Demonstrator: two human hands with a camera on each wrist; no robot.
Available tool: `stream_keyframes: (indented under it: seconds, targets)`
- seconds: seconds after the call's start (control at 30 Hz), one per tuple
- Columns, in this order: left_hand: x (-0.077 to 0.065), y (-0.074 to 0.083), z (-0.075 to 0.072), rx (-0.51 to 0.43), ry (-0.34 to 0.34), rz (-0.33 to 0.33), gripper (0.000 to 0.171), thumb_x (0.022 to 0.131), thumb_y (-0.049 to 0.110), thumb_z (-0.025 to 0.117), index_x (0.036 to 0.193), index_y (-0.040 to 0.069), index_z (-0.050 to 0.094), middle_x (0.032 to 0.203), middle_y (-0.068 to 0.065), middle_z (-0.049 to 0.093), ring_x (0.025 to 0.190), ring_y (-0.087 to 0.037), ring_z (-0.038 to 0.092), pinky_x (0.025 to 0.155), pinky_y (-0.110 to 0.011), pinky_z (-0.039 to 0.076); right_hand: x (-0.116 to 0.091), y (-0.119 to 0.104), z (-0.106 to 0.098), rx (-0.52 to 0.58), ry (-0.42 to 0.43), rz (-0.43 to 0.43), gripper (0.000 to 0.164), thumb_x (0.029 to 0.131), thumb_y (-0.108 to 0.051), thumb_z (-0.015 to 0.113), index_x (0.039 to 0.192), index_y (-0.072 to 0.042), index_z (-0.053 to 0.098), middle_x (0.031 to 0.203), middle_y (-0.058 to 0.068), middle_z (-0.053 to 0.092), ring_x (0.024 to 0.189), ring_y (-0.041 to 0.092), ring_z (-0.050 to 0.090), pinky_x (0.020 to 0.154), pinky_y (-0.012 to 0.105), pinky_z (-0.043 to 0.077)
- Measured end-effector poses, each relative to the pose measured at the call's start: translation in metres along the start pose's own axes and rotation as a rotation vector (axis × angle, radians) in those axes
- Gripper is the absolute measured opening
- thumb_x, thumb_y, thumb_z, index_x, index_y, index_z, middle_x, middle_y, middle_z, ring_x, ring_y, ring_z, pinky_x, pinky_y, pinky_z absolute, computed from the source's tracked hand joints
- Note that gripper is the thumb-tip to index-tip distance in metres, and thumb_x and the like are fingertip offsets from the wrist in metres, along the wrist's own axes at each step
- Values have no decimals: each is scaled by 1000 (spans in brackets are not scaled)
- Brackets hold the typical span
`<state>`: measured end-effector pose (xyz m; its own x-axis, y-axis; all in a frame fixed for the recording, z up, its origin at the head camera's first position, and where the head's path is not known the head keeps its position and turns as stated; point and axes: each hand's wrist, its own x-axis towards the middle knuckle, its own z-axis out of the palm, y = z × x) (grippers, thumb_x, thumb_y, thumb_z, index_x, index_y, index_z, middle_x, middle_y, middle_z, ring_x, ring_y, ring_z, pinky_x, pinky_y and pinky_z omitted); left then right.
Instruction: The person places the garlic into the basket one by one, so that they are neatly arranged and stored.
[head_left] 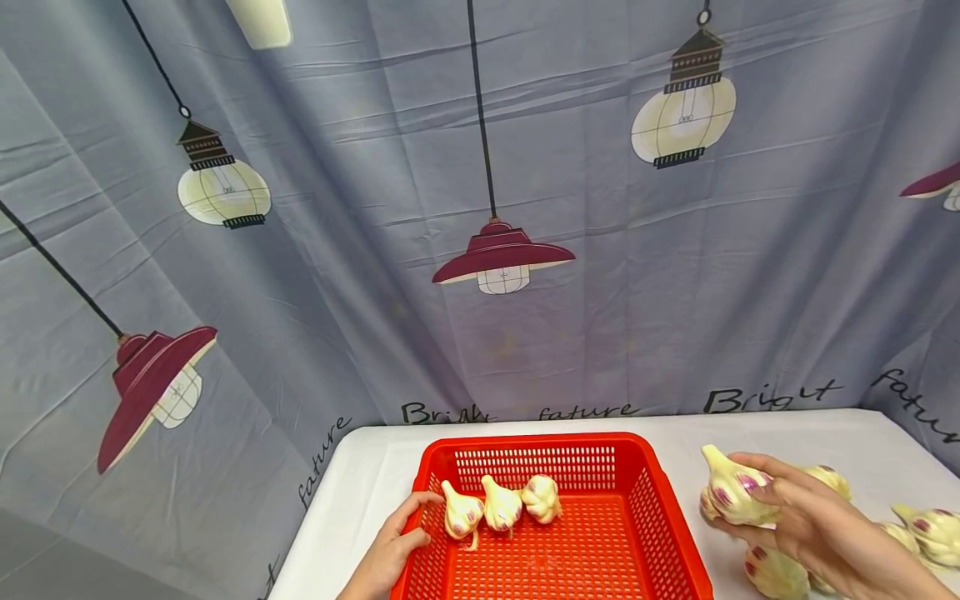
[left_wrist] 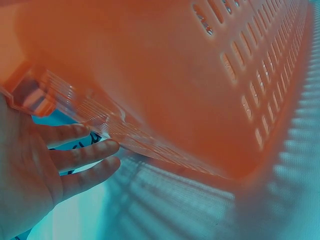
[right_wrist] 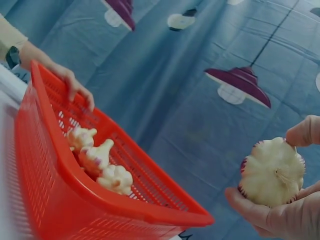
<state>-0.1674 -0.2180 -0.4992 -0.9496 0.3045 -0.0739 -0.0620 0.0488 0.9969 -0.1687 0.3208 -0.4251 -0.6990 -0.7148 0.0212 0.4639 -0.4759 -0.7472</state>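
Note:
My right hand (head_left: 806,521) holds a garlic bulb (head_left: 731,490) with purple patches, its stem pointing up and left, to the right of the basket. In the right wrist view, the root end of that garlic bulb (right_wrist: 274,172) faces the camera between thumb and fingers. The left hand (head_left: 393,542) grips the left rim of a red plastic basket (head_left: 663,500). From the left wrist, several fingers (left_wrist: 82,157) reach along the basket's outer side. Inside the basket, three garlic bulbs (head_left: 501,504) lie in a row near its back left.
More garlic bulbs (head_left: 933,533) lie on the white table (head_left: 367,467) at the right, some partly hidden behind my right hand. A grey curtain (head_left: 570,350) printed with lamps and lettering hangs behind and beside the table.

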Motion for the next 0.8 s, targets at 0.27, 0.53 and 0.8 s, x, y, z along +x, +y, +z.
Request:
stream_keyframes:
  seconds: [0.27,0.53,0.8]
  targets:
    - [0,0,1,-2,4,-10,50,89,-2,46,139,5,48,137,-21,47,100,-36,64,77,-51,57,14,3,10,-38,-10,-61,53,107,-5,17,136,-16,59,135,5,56,124,35,56,108,55,38]
    - [1,1,1,18,14,-15,50,90,-2,45,139,6,49,138,-21,47,98,-35,64,75,-51,58,32,6,16,-120,77,-69,47,106,-4,25,130,-20,63,129,2,57,117,29,60,103,51,45]
    - [1,0,0,52,17,-5,49,91,-2,45,139,5,49,137,-22,47,96,-35,64,72,-51,59,46,9,23,-183,78,-64,45,105,-2,29,129,-21,62,127,6,60,114,26,63,101,48,48]
